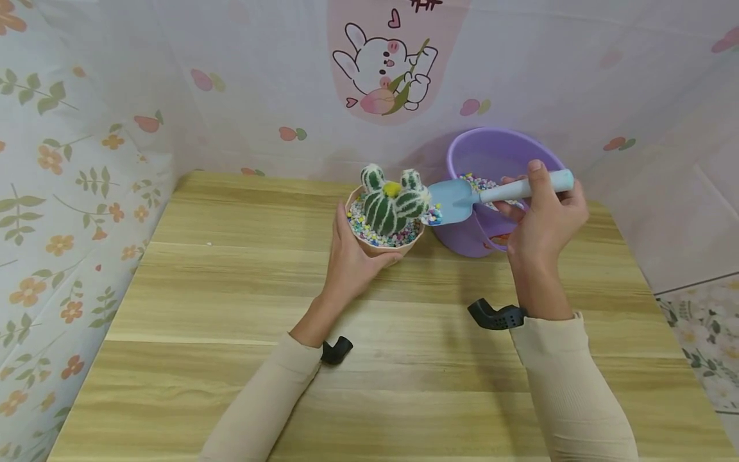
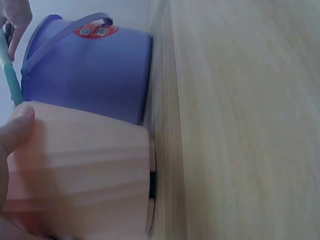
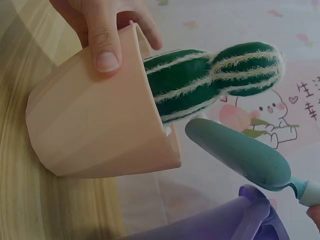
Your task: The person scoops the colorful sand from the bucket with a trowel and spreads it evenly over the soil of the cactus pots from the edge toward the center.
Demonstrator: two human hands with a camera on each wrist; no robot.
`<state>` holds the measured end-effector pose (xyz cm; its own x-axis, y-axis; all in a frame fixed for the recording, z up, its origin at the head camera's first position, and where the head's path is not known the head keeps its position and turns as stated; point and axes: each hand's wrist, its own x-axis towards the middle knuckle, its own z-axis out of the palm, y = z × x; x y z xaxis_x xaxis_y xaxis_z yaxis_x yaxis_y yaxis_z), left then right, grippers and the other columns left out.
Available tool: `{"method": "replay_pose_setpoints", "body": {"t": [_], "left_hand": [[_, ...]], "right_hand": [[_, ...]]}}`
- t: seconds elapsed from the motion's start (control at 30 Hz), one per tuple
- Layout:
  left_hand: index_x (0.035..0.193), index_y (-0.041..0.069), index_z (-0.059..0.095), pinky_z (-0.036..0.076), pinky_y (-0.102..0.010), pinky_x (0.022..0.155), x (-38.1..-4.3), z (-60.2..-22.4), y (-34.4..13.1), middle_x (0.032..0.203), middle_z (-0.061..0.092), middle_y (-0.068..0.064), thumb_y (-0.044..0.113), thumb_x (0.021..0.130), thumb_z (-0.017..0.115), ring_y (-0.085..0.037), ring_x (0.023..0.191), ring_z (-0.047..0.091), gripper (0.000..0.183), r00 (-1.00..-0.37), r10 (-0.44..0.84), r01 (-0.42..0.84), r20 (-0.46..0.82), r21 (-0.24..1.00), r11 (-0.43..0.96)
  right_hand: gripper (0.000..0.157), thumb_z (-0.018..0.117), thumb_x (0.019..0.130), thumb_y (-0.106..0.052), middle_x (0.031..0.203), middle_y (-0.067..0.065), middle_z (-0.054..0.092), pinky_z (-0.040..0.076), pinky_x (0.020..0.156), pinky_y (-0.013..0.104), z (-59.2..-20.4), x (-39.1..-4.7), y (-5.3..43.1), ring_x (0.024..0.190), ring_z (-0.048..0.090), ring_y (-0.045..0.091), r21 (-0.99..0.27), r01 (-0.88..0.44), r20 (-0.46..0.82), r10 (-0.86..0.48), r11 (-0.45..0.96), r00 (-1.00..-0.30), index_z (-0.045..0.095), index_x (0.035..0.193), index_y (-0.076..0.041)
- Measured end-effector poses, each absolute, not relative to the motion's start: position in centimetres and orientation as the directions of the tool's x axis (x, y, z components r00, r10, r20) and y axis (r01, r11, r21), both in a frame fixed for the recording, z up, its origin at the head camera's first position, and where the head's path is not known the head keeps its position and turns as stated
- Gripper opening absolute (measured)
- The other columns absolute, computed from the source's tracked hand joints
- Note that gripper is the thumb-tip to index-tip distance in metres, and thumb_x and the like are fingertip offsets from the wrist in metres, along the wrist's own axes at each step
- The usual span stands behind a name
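Note:
My left hand grips the side of a peach flower pot, thumb along its front and fingers round the left side. In the pot stands a green cactus with white fuzzy ribs and a yellow tuft, among small multicoloured pebbles. My right hand holds a small trowel by its pale handle, thumb on top. The light blue blade carries a few pebbles near its tip, right at the pot's rim beside the cactus. In the right wrist view the blade slopes toward the pot's opening.
A purple bucket with more coloured pebbles inside stands right of the pot, under the trowel. Its handle hangs at the front. Behind the wooden table hangs a printed cloth.

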<state>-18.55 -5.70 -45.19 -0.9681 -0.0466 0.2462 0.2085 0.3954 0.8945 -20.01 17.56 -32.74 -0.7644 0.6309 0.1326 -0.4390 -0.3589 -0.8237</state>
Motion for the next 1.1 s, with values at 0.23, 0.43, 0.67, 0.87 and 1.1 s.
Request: {"method": "replay_pose_setpoints", "body": {"t": [0.23, 0.43, 0.67, 0.87, 1.1], "left_hand": [[0.157, 0.02, -0.002, 0.032, -0.05, 0.111, -18.7, -45.2, -5.6, 0.16, 0.016, -0.011, 0.044, 0.062, 0.091, -0.029, 0.144, 0.025, 0.135, -0.97, -0.049, 0.202, 0.239, 0.899, 0.389], [0.157, 0.022, -0.002, 0.032, -0.049, 0.111, -18.7, -45.2, -5.2, 0.159, 0.018, -0.01, 0.044, 0.062, 0.091, -0.029, 0.143, 0.027, 0.135, -0.967, -0.076, 0.196, 0.243, 0.9, 0.389], [0.157, 0.015, 0.004, 0.035, -0.047, 0.11, -18.5, -45.2, -4.4, 0.157, 0.022, -0.013, 0.045, 0.061, 0.091, -0.03, 0.14, 0.033, 0.133, -0.947, -0.136, 0.211, 0.292, 0.882, 0.421], [0.157, 0.014, 0.002, 0.036, -0.047, 0.109, -18.4, -45.2, -4.0, 0.159, 0.019, -0.014, 0.049, 0.063, 0.089, -0.032, 0.14, 0.033, 0.133, -0.943, -0.163, 0.191, 0.291, 0.872, 0.45], [0.156, 0.012, 0.0, 0.034, -0.05, 0.11, -18.7, -44.7, -4.6, 0.159, 0.015, -0.014, 0.045, 0.063, 0.091, -0.032, 0.142, 0.028, 0.134, -0.958, -0.096, 0.202, 0.271, 0.873, 0.443]], "right_hand": [[0.031, 0.084, 0.074, -0.008, 0.073, 0.019, 0.065, 0.053, 0.042, 0.036, -32.5, -20.0, 17.4, 0.061, 0.069, 0.033, -0.823, -0.447, 0.15, 0.626, -0.35, -0.766, 0.059, 0.086, 0.004], [0.031, 0.084, 0.074, -0.008, 0.073, 0.019, 0.065, 0.054, 0.044, 0.038, -32.3, -19.9, 17.3, 0.061, 0.068, 0.033, -0.82, -0.451, 0.157, 0.619, -0.353, -0.77, 0.058, 0.086, 0.005], [0.031, 0.084, 0.074, -0.008, 0.072, 0.019, 0.065, 0.054, 0.044, 0.037, -32.2, -19.9, 17.1, 0.062, 0.068, 0.033, -0.823, -0.452, 0.171, 0.61, -0.343, -0.774, 0.058, 0.087, 0.004], [0.031, 0.084, 0.075, -0.009, 0.073, 0.019, 0.065, 0.054, 0.043, 0.035, -32.2, -20.0, 16.9, 0.062, 0.068, 0.032, -0.833, -0.451, 0.182, 0.61, -0.322, -0.771, 0.059, 0.087, 0.004], [0.03, 0.084, 0.075, -0.008, 0.074, 0.019, 0.065, 0.054, 0.044, 0.036, -32.4, -20.2, 16.9, 0.065, 0.069, 0.034, -0.835, -0.452, 0.189, 0.607, -0.315, -0.772, 0.058, 0.086, 0.003]]}}
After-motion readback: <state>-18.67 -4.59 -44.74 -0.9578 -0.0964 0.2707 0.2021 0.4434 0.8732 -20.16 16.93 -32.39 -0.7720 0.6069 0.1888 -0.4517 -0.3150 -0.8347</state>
